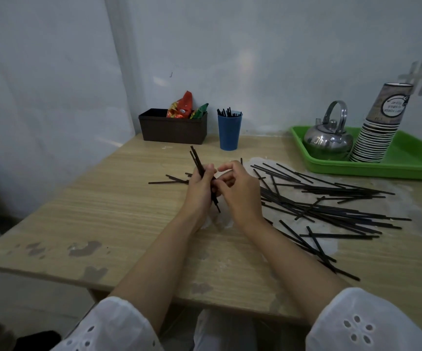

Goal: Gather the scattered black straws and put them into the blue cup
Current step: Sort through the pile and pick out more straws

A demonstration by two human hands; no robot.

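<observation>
White sleeves (118, 323) are sitting nearest. Scattered black straws (331, 206) are lying front-right of the blue cup (228, 133). Before the cup, the left hand (199, 191) is gripping a straw bundle (196, 159); the right hand (239, 192) is hovering alongside, grip unclear.

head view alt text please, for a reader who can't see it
At a wooden table, a person's left hand grips a bundle of black straws, the right hand close beside it. Many more straws lie scattered to the right; a blue cup holding some stands at the back, between a brown box and a green tray.
</observation>
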